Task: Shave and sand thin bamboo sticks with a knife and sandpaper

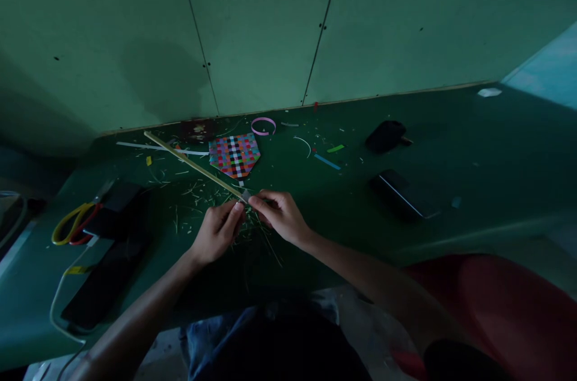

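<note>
A long pale-yellow stick (193,164), perhaps bamboo, slants from the back left down to my two hands. My left hand (219,229) is closed around its near end. Thumb and fingers of my right hand (283,217) pinch a small flat grey piece (246,195), blade-like, right against the stick's end; its exact kind is hard to make out. Thin shavings lie beneath and around both hands. Just beyond them rests a woven multicoloured checkered piece (235,155) with a pointed lower edge, a white strip (189,151) beside its left side.
Yellow-and-red-handled scissors (74,225), a dark block and a cable (56,303) lie at left. A pink curled strip (264,126) and blue strip (327,161) sit farther back. On the right are a phone (401,193) and a black object (385,136). A green wall (261,26) borders the table.
</note>
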`<state>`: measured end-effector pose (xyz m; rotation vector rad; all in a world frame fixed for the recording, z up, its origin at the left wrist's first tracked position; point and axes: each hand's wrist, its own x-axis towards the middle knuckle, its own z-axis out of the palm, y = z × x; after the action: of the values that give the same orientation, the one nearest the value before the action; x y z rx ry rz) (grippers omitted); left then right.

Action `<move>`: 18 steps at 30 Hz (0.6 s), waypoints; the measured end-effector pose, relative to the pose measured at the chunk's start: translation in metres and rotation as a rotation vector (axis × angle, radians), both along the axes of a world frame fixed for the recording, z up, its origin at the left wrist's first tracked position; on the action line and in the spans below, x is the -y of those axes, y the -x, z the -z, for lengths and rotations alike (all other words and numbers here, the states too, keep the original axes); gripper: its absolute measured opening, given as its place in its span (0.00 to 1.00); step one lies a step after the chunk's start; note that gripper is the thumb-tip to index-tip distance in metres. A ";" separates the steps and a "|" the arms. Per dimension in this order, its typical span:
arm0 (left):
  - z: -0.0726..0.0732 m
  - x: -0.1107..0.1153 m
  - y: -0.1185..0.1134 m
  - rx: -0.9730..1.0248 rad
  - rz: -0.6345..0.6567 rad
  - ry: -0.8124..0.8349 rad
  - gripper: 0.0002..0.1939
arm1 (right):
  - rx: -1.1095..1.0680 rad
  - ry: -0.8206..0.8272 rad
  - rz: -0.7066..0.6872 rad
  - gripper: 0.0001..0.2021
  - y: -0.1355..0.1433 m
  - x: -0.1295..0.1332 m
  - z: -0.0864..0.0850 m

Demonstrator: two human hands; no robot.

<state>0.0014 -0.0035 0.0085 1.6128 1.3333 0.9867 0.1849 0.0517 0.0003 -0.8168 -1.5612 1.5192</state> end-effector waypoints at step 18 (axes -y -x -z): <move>0.000 0.000 0.000 0.009 0.007 -0.003 0.24 | 0.077 -0.061 0.131 0.26 0.001 -0.001 -0.002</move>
<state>0.0013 -0.0037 0.0083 1.6118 1.3198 0.9909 0.1841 0.0525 0.0021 -0.9328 -1.5699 1.3545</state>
